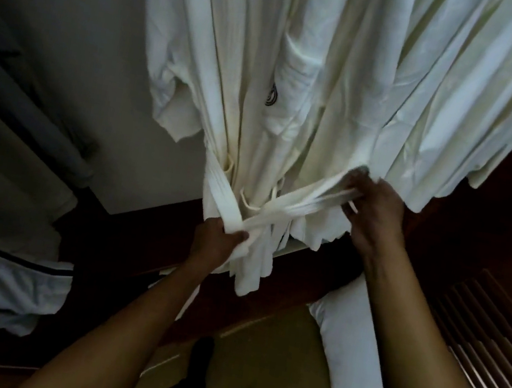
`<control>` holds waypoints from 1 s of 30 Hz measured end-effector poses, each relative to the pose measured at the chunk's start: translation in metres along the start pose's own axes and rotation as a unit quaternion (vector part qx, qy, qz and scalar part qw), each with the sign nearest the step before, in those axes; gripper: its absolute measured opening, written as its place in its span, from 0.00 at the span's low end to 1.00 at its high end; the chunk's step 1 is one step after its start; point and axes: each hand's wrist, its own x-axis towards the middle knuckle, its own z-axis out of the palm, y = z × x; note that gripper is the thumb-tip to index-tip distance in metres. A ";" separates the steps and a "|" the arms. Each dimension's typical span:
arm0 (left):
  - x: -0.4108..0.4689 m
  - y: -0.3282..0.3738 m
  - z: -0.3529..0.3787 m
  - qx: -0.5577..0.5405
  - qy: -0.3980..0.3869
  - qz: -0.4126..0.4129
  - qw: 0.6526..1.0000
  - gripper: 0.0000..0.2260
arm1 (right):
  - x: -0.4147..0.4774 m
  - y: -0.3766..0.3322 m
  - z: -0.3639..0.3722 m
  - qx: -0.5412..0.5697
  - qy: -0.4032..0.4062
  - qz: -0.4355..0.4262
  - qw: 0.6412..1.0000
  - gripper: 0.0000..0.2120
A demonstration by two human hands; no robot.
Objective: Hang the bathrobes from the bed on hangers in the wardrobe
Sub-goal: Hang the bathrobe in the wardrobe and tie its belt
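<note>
We're at the wardrobe, and the big white bathrobe (286, 81) fills the upper middle of the frame, with a second bathrobe (465, 92) hanging just beside it in the upper right; the hangers are out of shot above, so we can't see them. The step in hand, by our reading, is cinching the belt (296, 207) round the middle robe's waist, just below centre frame. To do it well, we'd want an even pull from both sides, level and gentle, so the robe doesn't drag sideways or slip off whatever carries it, and the knot should sit flat at the front with the tails falling straight. The left hand (217, 241), below centre, has its fingers curled tight round the belt where the lengths cross, loose ends dangling beneath it. The right hand (376, 209), right of centre, has its fingers clamped on the other length, drawn taut. Now the look of it: thick, soft, creamy cloth in long vertical folds, gathered in at the waist, with a patch pocket (298, 66) on the front, a small dark emblem (272, 95) below it, and a narrow belt loop (229, 164) at the left side
</note>
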 end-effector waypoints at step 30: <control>0.071 -0.011 -0.042 -0.138 -0.035 -0.105 0.984 0.18 | 0.003 0.109 0.024 -0.588 -0.096 0.009 0.803 0.25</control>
